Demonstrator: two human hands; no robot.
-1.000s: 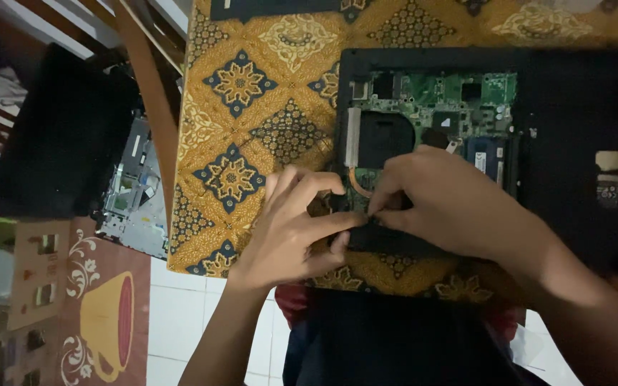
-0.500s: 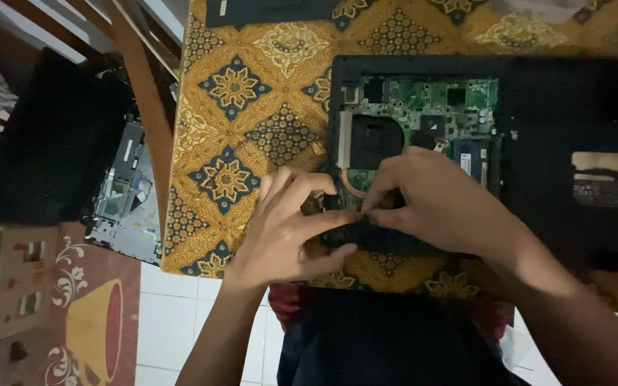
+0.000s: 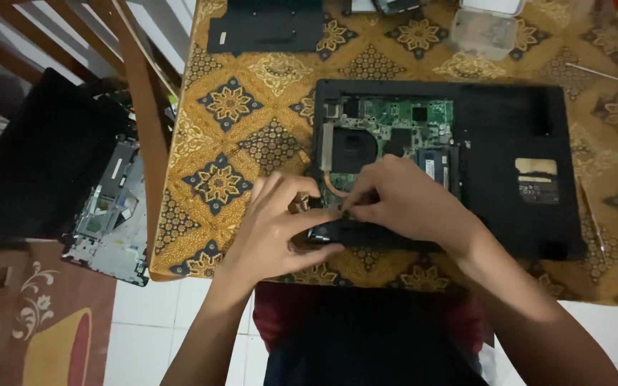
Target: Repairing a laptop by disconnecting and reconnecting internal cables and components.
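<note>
Touching laptop (image 3: pixel 509 164) beneath hands (image 3: pixel 337 214)

A black laptop base (image 3: pixel 509 136) bares a green circuit board (image 3: pixel 402 118) on a gold-and-navy floral-patterned tablecloth (image 3: pixel 252 121).

Both forearms are bare from the near edge of the view up to the wrists — no sleeve, cuff, watch, band or glove shows on either. The left hand (image 3: pixel 280 225) and the right hand (image 3: pixel 405 204) are bare too, with no ring visible on any finger; the nails look short and plain, though the light is dim. Between the arms, near in the scene, the person's clothing shows — a dark, almost black garment over the lap, and a strip of red cloth along its far edge, peeking out on both the left and right sides.
</note>
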